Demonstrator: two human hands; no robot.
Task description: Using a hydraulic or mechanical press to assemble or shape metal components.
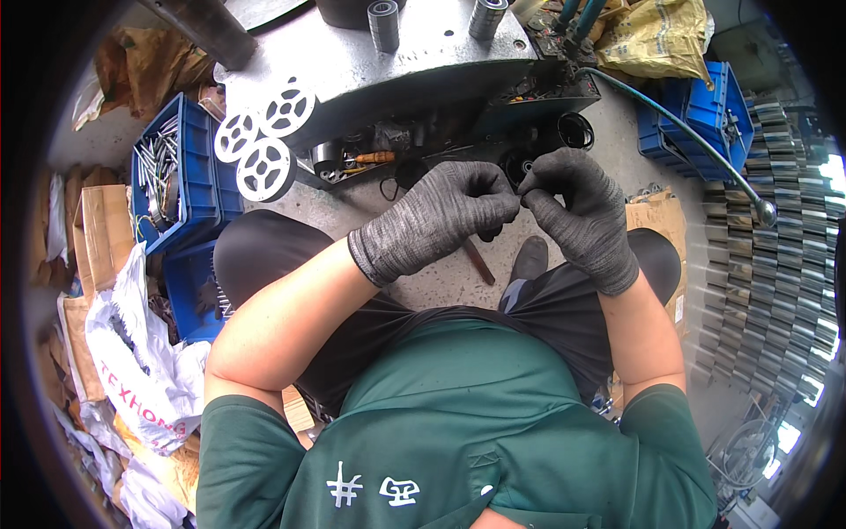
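Note:
Both of my hands wear dark grey knit gloves and are raised in front of my lap, their fingertips nearly meeting. My left hand (445, 216) is closed, thumb and fingers pressed together and turned toward the right. My right hand (582, 212) is closed in a pinch too, its fingertips just beside those of the left. Whatever the two pinches hold, if anything, is hidden or too small to make out. Beyond the hands rises a metal machine table (326, 66) with stacked metal rings (383, 26) on its top.
White spoked wheels (264, 169) are at the table's left edge. A blue crate (203, 176) of metal pins stands left, above another blue bin (181, 291) and a white sack (141, 353). Blue crates (705, 110), a hose (683, 110) and stacked metal parts (767, 256) are right.

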